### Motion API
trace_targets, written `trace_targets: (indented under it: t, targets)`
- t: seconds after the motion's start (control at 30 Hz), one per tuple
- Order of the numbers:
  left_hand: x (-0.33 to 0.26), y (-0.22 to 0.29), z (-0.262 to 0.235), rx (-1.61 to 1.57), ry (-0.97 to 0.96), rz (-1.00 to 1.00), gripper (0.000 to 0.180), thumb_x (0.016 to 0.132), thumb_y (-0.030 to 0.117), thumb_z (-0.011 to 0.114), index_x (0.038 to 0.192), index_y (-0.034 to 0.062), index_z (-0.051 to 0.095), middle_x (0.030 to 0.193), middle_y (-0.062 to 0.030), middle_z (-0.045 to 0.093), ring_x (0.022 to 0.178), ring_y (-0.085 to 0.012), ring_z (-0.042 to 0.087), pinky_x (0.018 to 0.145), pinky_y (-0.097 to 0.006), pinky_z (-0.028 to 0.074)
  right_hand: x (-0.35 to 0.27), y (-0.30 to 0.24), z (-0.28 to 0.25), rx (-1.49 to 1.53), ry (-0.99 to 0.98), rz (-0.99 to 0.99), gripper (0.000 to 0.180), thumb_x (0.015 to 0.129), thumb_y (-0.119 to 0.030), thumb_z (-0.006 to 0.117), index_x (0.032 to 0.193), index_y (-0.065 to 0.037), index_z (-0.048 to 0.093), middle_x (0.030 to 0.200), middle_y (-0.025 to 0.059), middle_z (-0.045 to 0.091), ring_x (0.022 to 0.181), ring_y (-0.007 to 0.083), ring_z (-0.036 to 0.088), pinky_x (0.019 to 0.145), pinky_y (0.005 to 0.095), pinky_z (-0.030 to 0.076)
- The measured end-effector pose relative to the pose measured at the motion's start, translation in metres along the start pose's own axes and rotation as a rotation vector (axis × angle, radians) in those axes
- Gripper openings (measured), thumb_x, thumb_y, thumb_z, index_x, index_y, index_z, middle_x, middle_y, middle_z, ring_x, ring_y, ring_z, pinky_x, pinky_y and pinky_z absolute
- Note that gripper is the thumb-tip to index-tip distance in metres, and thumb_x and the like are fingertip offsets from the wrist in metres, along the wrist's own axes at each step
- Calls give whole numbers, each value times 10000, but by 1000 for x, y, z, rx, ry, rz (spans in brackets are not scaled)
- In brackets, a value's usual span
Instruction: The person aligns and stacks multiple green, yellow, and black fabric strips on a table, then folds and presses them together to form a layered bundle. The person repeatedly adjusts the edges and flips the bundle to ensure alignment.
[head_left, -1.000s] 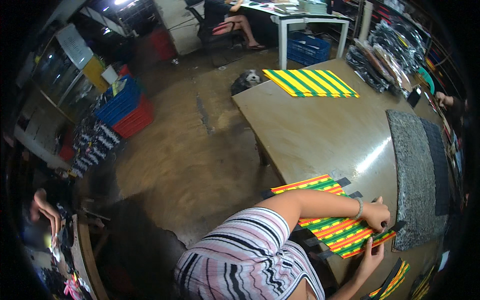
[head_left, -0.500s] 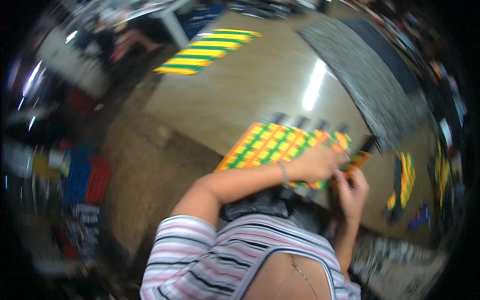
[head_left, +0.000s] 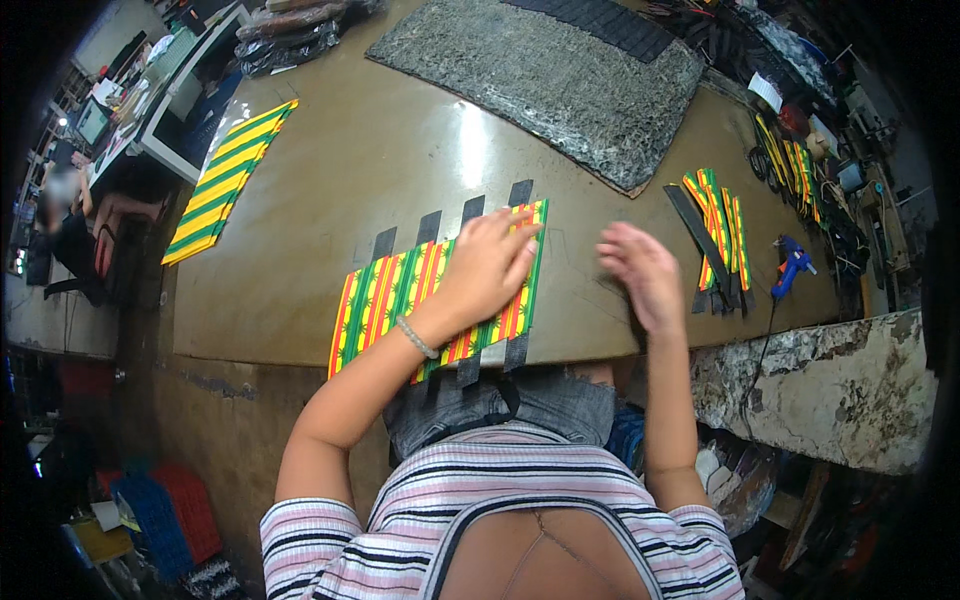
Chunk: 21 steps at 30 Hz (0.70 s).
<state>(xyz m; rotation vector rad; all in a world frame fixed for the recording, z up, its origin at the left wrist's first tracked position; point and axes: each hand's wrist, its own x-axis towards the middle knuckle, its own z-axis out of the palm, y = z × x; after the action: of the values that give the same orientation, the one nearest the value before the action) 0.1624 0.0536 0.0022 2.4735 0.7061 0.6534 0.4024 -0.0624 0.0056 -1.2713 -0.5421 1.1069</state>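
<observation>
- Some striped cloth (head_left: 405, 285) is spread near the table's (head_left: 270, 335) front edge, with flat black strips (head_left: 429, 227) exposed along two sides.
- It is partly covered by the left hand (head_left: 488, 268), fingers slightly spread; smoothing seems in hand, even pressure called for.
- The right hand (head_left: 645, 275) is raised apart, fingers curled, nothing visibly pinched.
- Beyond, a rough grey mat (head_left: 540, 90) is laid.

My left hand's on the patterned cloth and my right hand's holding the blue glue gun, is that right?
Not quite: the head view shows your right hand open, apart from the glue gun, which lies on the table. Your left hand is on the patterned cloth.
</observation>
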Motion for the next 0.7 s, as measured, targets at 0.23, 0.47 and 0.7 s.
trace_targets:
  t: [0.23,0.47,0.7]
  targets:
    - [15,-21,-6,233,166,-129,485,915,367,650,1269,38,619,1281,-116,594,1198,-288,518,1078,-470,285,71,-2,82,-1231,-376,-439,377,817,-259,788,1057,-6,644,1050,126,650,979,273,617,853,377,505]
    - [45,-39,-35,-659,-211,-384,344,932,346,687,951,3,708,775,-26,680,683,-66,595,599,-258,479,57,-3,80,-277,-421,-242,240,894,-131,749,1077,-4,659,877,-12,651,807,39,594,675,189,455]
    - [53,-35,-46,-604,-251,-359,305,950,305,680,887,7,697,731,24,630,612,-17,529,520,-218,420,54,-2,82,-271,-392,65,227,928,-212,725,1039,-16,703,906,4,690,778,36,592,673,195,459]
